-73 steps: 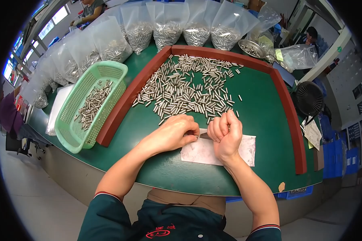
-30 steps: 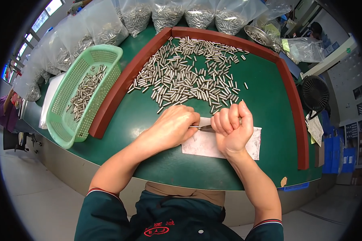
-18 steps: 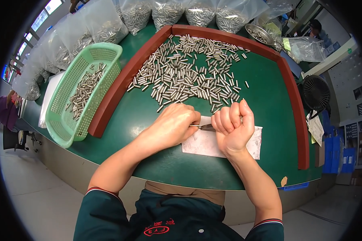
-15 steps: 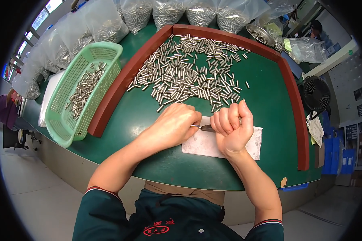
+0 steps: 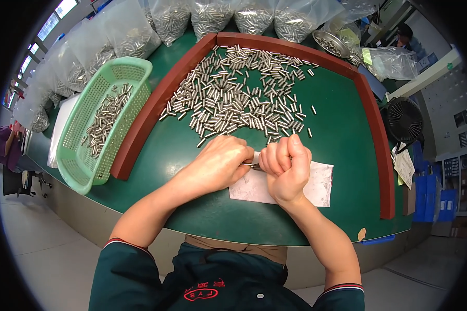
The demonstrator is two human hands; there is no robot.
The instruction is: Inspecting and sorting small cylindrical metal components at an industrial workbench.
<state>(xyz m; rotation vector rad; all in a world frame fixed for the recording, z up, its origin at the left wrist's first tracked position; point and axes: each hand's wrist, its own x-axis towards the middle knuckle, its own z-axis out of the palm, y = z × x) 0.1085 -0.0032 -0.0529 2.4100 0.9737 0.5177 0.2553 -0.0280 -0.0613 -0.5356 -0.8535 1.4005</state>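
Over a pinkish-white cloth (image 5: 316, 184) near the table's front, my two hands are close together. My left hand (image 5: 215, 158) is closed, back of the hand up, pinching the end of a thin, shiny metal piece (image 5: 247, 164). Curled into a fist with the thumb on top, my right hand (image 5: 285, 168) grips a small metal tool whose short dark end (image 5: 256, 166) pokes out toward the left fingers. The rest of that tool is hidden in the fist, so its kind does not show. Just beyond the hands, many short steel pins (image 5: 233, 98) lie scattered on the green table (image 5: 337, 124).
Dark red rails (image 5: 371, 109) border the pins at left, back and right. A green perforated basket (image 5: 70, 150) holding more pins stands on the left. Clear bags of pins (image 5: 210, 18) line the back, with a metal bowl (image 5: 331, 44) and black fan (image 5: 403, 119) at right.
My right hand has moved left, nearer the left hand, and less of the metal between them shows. The left hand keeps its pinch. The whole view has shifted slightly.
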